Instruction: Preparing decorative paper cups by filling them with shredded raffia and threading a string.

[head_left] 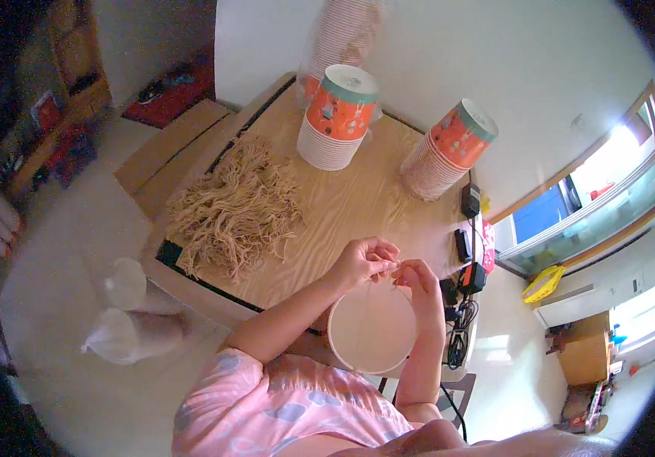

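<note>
My left hand and my right hand meet at the far rim of a white paper bucket. Both are closed, thumbs and fingertips pinching a thin tan cord whose ends just show between them. The bucket sits between my forearms at the table's near edge, its pale round face toward me. To the left on the wooden table lies a loose heap of tan cords. How the cord joins the bucket is hidden by my fingers.
Two stacks of upside-down orange and teal paper buckets, a middle stack and a right stack, stand on the table's far side. Behind is a tall wrapped stack. Black power adapters line the right edge. Bagged white buckets lie on the floor.
</note>
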`<state>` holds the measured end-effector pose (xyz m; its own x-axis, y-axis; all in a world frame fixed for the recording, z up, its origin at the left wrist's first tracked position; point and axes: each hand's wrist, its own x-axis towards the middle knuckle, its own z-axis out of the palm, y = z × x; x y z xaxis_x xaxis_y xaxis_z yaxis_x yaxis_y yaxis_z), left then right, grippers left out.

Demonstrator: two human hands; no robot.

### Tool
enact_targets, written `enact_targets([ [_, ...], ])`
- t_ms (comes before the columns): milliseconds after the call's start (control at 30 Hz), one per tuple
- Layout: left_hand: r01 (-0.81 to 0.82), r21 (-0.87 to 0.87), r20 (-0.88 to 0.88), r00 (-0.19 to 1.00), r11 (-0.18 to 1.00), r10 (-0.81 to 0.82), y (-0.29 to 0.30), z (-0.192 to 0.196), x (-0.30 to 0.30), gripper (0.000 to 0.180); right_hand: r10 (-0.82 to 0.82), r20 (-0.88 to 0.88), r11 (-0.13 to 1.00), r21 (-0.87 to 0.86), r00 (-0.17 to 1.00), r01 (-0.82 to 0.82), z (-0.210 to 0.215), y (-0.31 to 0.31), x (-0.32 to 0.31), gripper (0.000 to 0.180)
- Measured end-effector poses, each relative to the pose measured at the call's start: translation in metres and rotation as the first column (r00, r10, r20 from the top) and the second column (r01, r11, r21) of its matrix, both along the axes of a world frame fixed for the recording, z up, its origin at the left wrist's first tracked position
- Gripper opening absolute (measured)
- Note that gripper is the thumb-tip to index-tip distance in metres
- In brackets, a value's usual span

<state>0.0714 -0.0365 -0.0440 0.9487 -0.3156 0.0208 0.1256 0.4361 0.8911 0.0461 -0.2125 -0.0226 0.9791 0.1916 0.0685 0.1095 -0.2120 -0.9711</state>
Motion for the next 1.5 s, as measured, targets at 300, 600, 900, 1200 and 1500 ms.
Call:
enact_targets([
  [300,0.158,0.328,0.114,0.972,0.931,-0.206,0.010,-0.017,0.002,0.012,0.045,-0.497,0.849,0.476,0.867,0.229,-0.004,0.006,-0.023,0.024],
  [600,0.258,0.436,0.128,0.930,0.862,-0.343,0.017,-0.003,-0.009,0.016,-0.053,-0.511,0.929,0.289,0.858,0.229,-0.040,0.003,-0.036,0.010],
  [900,0.247,0.466,0.195,0.908,0.850,-0.371,0.015,-0.017,-0.007,0.010,0.223,-0.188,0.846,0.525,0.957,-0.094,-0.051,-0.010,0.011,0.007],
  [1200,0.280,0.245,-0.027,0.959,0.928,-0.282,0.011,-0.026,0.006,0.011,0.042,-0.092,0.993,0.118,0.995,-0.031,-0.026,0.004,0.004,0.004],
  [1500,0.171,0.252,-0.023,0.985,0.952,-0.171,0.007,-0.026,0.002,0.009,-0.030,0.217,0.968,-0.237,0.976,0.083,0.012,0.013,-0.022,0.015],
])
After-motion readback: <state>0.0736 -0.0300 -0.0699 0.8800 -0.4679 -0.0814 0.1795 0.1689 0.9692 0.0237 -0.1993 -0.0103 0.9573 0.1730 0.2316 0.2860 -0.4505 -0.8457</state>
